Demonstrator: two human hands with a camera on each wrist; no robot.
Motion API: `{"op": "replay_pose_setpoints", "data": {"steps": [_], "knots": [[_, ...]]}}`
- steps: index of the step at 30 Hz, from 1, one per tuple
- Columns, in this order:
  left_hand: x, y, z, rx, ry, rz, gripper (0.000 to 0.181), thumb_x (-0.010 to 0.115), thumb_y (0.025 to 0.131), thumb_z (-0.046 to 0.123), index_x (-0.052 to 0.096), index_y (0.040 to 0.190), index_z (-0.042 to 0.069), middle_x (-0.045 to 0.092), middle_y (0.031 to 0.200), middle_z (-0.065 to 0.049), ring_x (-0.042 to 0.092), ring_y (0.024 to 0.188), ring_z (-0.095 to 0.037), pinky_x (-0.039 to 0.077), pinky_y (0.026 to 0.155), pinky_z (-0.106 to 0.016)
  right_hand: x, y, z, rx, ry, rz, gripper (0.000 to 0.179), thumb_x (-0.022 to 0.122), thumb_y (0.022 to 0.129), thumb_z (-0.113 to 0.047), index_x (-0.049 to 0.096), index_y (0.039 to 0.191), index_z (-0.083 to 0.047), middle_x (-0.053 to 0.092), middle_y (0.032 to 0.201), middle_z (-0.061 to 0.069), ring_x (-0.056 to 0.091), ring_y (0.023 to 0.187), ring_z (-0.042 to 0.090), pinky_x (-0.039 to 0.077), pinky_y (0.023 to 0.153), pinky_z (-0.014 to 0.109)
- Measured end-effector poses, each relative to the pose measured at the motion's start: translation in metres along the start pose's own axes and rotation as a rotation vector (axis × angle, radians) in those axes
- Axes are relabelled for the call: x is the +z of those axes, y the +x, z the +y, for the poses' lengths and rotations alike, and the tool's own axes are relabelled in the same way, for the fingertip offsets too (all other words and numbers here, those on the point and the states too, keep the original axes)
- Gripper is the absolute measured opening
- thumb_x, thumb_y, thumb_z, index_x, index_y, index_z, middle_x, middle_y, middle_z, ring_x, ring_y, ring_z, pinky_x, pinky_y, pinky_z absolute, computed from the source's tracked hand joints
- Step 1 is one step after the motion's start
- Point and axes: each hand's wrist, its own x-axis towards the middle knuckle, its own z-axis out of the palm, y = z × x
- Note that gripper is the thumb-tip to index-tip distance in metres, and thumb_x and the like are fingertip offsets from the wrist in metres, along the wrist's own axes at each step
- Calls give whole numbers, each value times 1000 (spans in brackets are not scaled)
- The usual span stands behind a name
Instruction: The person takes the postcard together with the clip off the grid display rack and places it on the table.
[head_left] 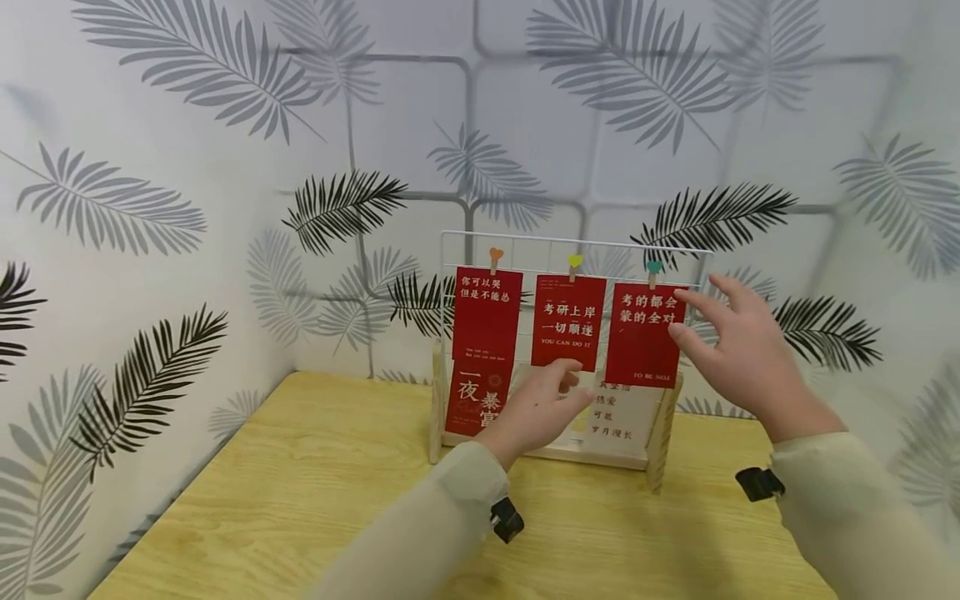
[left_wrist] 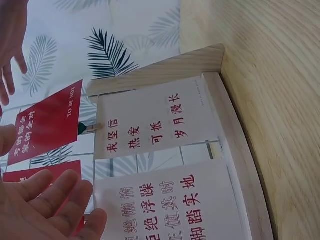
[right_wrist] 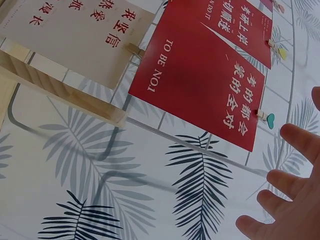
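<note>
A white wire grid rack (head_left: 551, 242) on a wooden stand holds clipped cards. Three red cards hang in its upper row under heart-topped clothespins: a left card (head_left: 487, 312), a middle card (head_left: 568, 300) and a right card (head_left: 645, 350). My right hand (head_left: 753, 358) is by the right card's upper outer corner, fingers spread; in the right wrist view the fingers (right_wrist: 285, 182) stand apart from the card, near its teal heart clothespin (right_wrist: 270, 120). My left hand (head_left: 536, 408) hovers in front of the lower cards, fingers loosely bent, holding nothing.
Below hang a red card (head_left: 468, 408) at the left and white cards (left_wrist: 155, 117) with red writing. The stand rests on a yellow wood-grain table (head_left: 337, 500). Behind it rises a wall (head_left: 420, 108) with a leaf pattern. Each wrist wears a black strap (head_left: 507, 518).
</note>
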Motion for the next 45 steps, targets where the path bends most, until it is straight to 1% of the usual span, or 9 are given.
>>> {"op": "replay_pose_setpoints", "data": {"steps": [7, 14, 19, 23, 28, 32, 36, 40, 45], "knots": [[4, 7, 7, -10, -35, 17, 58, 57, 100, 51, 47, 148, 21, 58, 138, 2, 54, 126, -20, 47, 101, -44, -3, 16, -5, -3, -5, 22, 54, 51, 103, -45, 51, 148, -16, 19, 165, 19, 15, 147, 50, 16, 107, 76], [15, 16, 14, 3, -44, 49, 53, 56, 101, 50, 51, 144, 19, 60, 124, 9, 58, 112, -12, 50, 96, -41, -1, 30, -7, -31, -28, 82, 48, 55, 102, -38, 58, 142, -13, 25, 162, 21, 19, 147, 48, 18, 110, 72], [22, 20, 22, -51, -41, 93, 55, 55, 100, 53, 50, 145, 22, 60, 126, 9, 58, 111, -13, 51, 93, -42, 1, 44, -9, -83, -74, 114, 44, 55, 101, -34, 61, 140, -12, 30, 160, 23, 21, 147, 45, 17, 114, 67], [23, 24, 28, -70, -39, 135, 55, 55, 100, 55, 52, 144, 23, 61, 126, 8, 59, 109, -13, 52, 90, -42, -1, 55, -10, -121, -89, 129, 42, 57, 101, -31, 63, 137, -12, 33, 158, 22, 23, 147, 43, 16, 116, 64], [24, 29, 31, -87, -61, 142, 52, 57, 100, 54, 55, 142, 23, 62, 125, 9, 60, 106, -13, 53, 89, -41, -3, 63, -14, -125, -120, 116, 43, 57, 101, -31, 61, 140, -12, 33, 158, 22, 22, 147, 43, 15, 116, 64], [28, 32, 33, -132, -92, 133, 50, 60, 99, 51, 56, 140, 23, 64, 120, 9, 62, 100, -13, 54, 87, -43, -2, 65, -14, -116, -154, 96, 43, 56, 101, -30, 60, 140, -12, 35, 156, 23, 22, 147, 45, 15, 115, 67], [35, 37, 32, -174, -93, 130, 48, 63, 98, 49, 57, 139, 25, 64, 113, 9, 62, 92, -12, 54, 83, -44, 0, 66, -14, -107, -184, 73, 43, 54, 101, -30, 60, 140, -11, 38, 154, 24, 23, 146, 46, 17, 112, 70], [39, 41, 30, -187, -97, 144, 46, 64, 98, 46, 57, 139, 26, 64, 109, 10, 61, 87, -10, 54, 80, -42, 2, 69, -15, -97, -189, 65, 43, 53, 102, -30, 60, 139, -10, 38, 154, 23, 22, 147, 46, 19, 110, 73], [43, 44, 28, -185, -110, 161, 41, 65, 99, 41, 57, 136, 25, 65, 106, 11, 61, 80, -10, 53, 71, -36, 4, 73, -13, -90, -215, 72, 43, 52, 102, -31, 61, 138, -9, 39, 153, 23, 23, 146, 45, 21, 109, 72]]}}
